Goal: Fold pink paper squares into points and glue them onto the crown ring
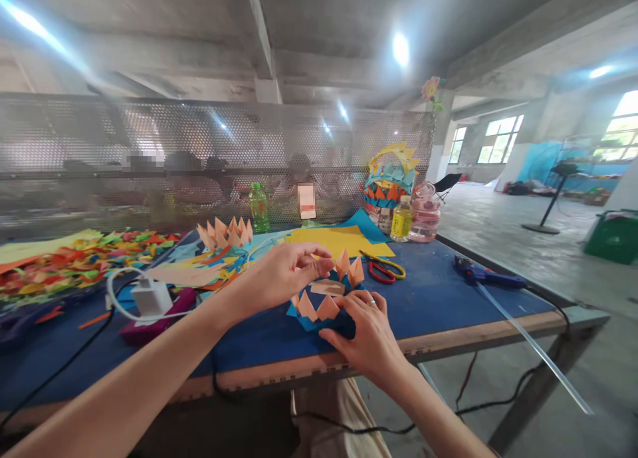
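A small paper crown (310, 318), a ring of blue folded paper with peach points, stands near the front edge of the table. My right hand (366, 325) is closed round its near right side, thumb low in front and fingers over the rim. Above its far left side is my left hand (294, 272), with fingers bent and their tips close to the thumb. Whatever those tips hold, if anything, is hidden. Inside the ring a peach paper strip (326, 287) shows. Just beyond the crown's right side lie scissors (383, 269) with red and yellow handles.
Yellow paper sheets (339, 238), a peach paper ring (225, 234) and a green bottle (258, 209) are behind. At right lies a blue glue gun (488, 275) with a long clear stick. Left are a white charger (152, 300) and paper scraps (109, 265). Stacked crowns (391, 175) stand back right.
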The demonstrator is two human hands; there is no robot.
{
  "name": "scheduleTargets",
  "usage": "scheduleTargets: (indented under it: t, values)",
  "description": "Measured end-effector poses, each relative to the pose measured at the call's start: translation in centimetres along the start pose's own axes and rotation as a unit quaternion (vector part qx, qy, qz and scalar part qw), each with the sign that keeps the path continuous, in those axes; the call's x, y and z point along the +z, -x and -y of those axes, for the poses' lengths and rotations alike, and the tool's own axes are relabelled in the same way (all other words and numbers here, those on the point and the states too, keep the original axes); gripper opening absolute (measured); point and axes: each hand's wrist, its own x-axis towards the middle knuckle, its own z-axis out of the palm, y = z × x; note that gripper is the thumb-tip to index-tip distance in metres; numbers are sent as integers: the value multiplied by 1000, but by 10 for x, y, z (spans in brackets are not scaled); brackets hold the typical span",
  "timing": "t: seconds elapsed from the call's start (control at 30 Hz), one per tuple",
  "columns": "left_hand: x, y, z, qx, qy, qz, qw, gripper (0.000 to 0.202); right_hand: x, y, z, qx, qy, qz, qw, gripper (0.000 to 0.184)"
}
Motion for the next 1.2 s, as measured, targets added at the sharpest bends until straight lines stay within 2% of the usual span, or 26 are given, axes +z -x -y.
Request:
scheduleTargets:
  t: [0.23, 0.37, 0.6, 0.73, 0.87, 1.0, 1.1, 1.2]
  values:
    - [-10, 5, 17, 38, 19, -50, 998, 26, -2, -9, -5, -3, 7, 61, 998, 19]
    - [-14, 3, 31, 39, 15, -91, 995, 25, -3, -13, -5, 2, -9, 84, 996, 12]
    - [-23, -20, 51, 8, 77, -196, 978, 24, -12, -26, -9, -20, 2, 31, 999, 9]
    - [-30, -37, 72, -6, 129, -264, 956, 23, -28, -59, -17, -27, 37, -14, 999, 4]
    - [-27, -49, 104, -20, 147, -318, 936, 31, -33, -112, -26, -23, 101, -39, 994, 15]
    - [-13, -53, 135, -38, 135, -329, 934, 34, -13, -163, -36, -27, 131, -33, 990, 14]
    - [-2, -50, 146, -39, 103, -311, 944, 32, 20, -189, -49, -20, 153, -13, 988, 14]
    - [5, -43, 148, -38, 57, -290, 955, 32, 57, -200, -67, 1, 165, 38, 986, 22]
